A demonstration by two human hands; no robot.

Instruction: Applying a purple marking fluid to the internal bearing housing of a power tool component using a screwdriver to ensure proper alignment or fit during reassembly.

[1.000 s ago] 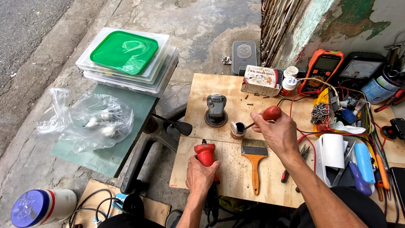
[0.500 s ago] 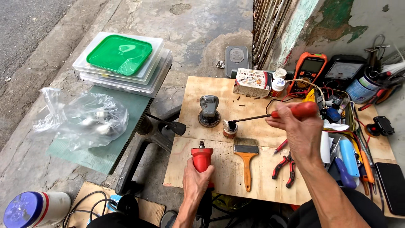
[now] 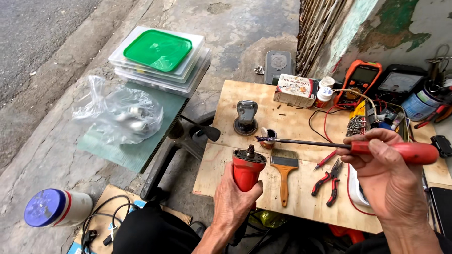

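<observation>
Outdoors on concrete, a plywood worktable (image 3: 301,127) holds tools. Left hand (image 3: 238,202) grips a red power tool body (image 3: 247,170) upright at the front edge. Right hand (image 3: 383,176) clasps a red-handled screwdriver (image 3: 348,146), shaft pointing left over a paintbrush (image 3: 284,171).

Open board: bare plywood (image 3: 245,89) at 11 o'clock of the small tin (image 3: 268,136).
Obstacles: paintbrush (image 3: 284,171) and red pliers (image 3: 329,181) at 5 o'clock; black housing (image 3: 246,117) at 10 o'clock.
Blocked edge: meters (image 3: 360,80) and wiring at 2 o'clock.

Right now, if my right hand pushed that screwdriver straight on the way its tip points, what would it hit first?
The right hand aims the screwdriver leftward; its tip sits at the small open tin, so probably that first. Depth is unclear.
</observation>
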